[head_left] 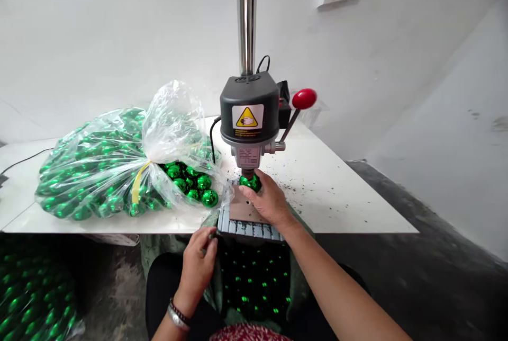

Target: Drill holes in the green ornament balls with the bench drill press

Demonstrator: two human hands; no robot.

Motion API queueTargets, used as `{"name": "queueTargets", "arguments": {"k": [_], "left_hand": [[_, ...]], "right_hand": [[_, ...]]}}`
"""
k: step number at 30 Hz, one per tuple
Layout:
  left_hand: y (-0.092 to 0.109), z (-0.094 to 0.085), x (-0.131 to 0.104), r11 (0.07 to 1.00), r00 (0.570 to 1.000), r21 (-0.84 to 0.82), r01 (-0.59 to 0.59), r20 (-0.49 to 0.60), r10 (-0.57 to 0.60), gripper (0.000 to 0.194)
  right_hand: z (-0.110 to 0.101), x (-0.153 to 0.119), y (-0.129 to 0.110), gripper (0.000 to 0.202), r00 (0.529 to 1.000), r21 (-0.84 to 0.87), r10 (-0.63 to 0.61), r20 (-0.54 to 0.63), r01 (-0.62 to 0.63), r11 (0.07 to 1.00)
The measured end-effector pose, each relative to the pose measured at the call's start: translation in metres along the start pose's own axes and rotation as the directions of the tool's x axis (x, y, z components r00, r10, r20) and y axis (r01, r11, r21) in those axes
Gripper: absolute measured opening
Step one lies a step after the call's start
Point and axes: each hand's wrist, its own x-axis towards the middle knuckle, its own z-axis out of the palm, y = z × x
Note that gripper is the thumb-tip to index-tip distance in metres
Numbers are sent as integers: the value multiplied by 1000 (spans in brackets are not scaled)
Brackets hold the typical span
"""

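Note:
Under the chuck of a small bench drill press (pixel 249 113), a shiny green ball (pixel 250 182) is held by my right hand (pixel 269 200). Its fingers and thumb curl round the ball's right and front sides, over a flat brown plate (pixel 244 207) on the grey slotted base (pixel 250 229). My left hand (pixel 199 261) is closed in a pinch at the front left corner of the base; something small and dark shows at the fingertips, too small to name. Left of the base, several green balls (pixel 209 198) lie at the mouth of a clear plastic bag (pixel 95 166).
A red-knobbed lever (pixel 304 99) sticks out at the drill's right. Dark shavings are scattered over the white table (pixel 337 198). In my lap is a green sack (pixel 254 283) of green balls. Another bag of balls (pixel 32 288) stands on the floor, lower left.

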Motion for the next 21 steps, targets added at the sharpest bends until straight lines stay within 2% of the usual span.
{"name": "queueTargets", "arguments": {"k": [3, 5, 12, 15, 17, 21], "left_hand": [[-5, -7, -8, 995, 996, -30, 92, 10, -92, 29], [-5, -7, -12, 992, 993, -43, 115, 26, -114, 29], [15, -1, -9, 996, 997, -70, 49, 56, -45, 28], [31, 2, 8, 995, 997, -95, -5, 75, 12, 29], [42, 8, 29, 991, 991, -117, -64, 107, 77, 34], [59, 34, 82, 963, 947, -165, -214, 205, 246, 62]], "right_hand": [[-2, -6, -6, 58, 998, -4, 33, 49, -33, 999], [-4, -9, -9, 58, 996, -14, 52, 72, -51, 999], [-10, -6, -19, 43, 984, -101, 110, 142, -96, 990], [-11, -5, -22, 44, 978, -133, 128, 166, -107, 985], [-12, -4, -23, 49, 976, -137, 128, 178, -105, 985], [-16, -3, -23, 54, 971, -118, 106, 214, -82, 990]]}}
